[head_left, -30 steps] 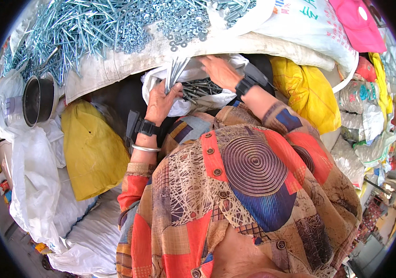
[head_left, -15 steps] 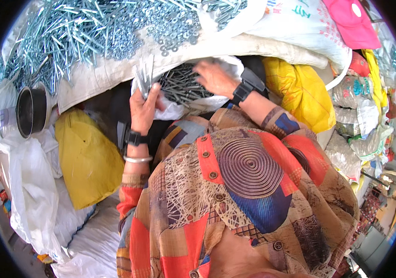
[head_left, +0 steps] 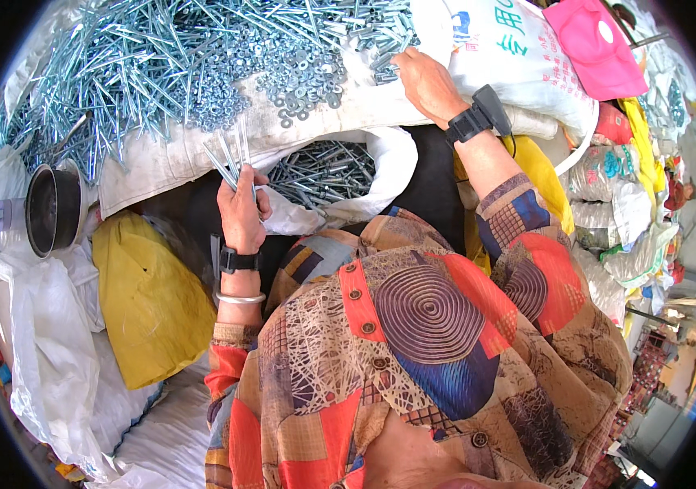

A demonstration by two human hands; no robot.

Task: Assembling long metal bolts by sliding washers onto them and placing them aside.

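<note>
My left hand (head_left: 242, 213) is closed round several slender metal bolts (head_left: 238, 155), which stick up and fan out past the fingers. Right below the table edge, a white sack (head_left: 395, 167) lies open in front of my lap, with many dark metal bolts (head_left: 323, 173) inside. My right hand (head_left: 431, 88) is at the far right of the hardware, its bent fingertips touching the small pile of metal tubes (head_left: 388, 41). The fingers look drawn together; what they pinch, if anything, is hidden.
Long bolts (head_left: 128, 65), nuts (head_left: 213, 94) and washers (head_left: 307, 77) are heaped on the white-covered table (head_left: 156, 151). A black pot (head_left: 52, 210) and yellow sack (head_left: 148, 297) are at left. A pink cap (head_left: 596, 45) lies on a white printed sack (head_left: 502, 57) at right.
My right hand has left the open sack and moved up and right to the tube pile. The left hand, still holding bolts, has dropped slightly and shifted left.
</note>
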